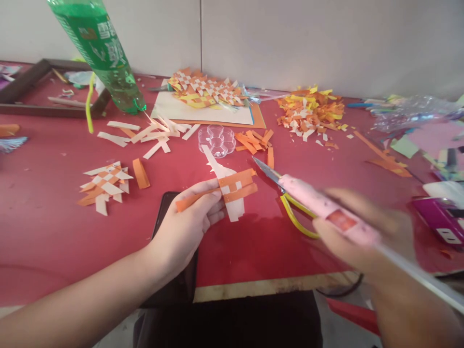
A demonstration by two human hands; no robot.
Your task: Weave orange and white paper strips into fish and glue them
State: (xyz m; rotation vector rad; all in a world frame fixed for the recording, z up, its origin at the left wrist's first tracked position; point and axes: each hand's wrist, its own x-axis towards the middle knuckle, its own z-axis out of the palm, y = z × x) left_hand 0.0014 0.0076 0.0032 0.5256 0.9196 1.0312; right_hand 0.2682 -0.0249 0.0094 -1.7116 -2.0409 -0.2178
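My left hand [197,208] pinches a small piece woven from orange and white paper strips [232,188], its strip ends sticking out on several sides. In my right hand [355,232] is a pink hot glue gun [326,210], its tip pointing left toward the woven paper but apart from it. A white stick runs out of its rear end. Motion blurs my right hand. Beneath the glue gun lie scissors with yellow handles [295,220], blades toward the upper left. A dark phone-like slab [174,270] lies partly under my left wrist.
A green bottle [97,53] stands tilted-looking at the back left, before a brown frame [21,108]. White strips [152,133], orange strips [253,140] and a clear flower-shaped tray [217,140] lie mid-table. Finished-looking woven paper pieces [105,183] and scraps [311,111] surround them.
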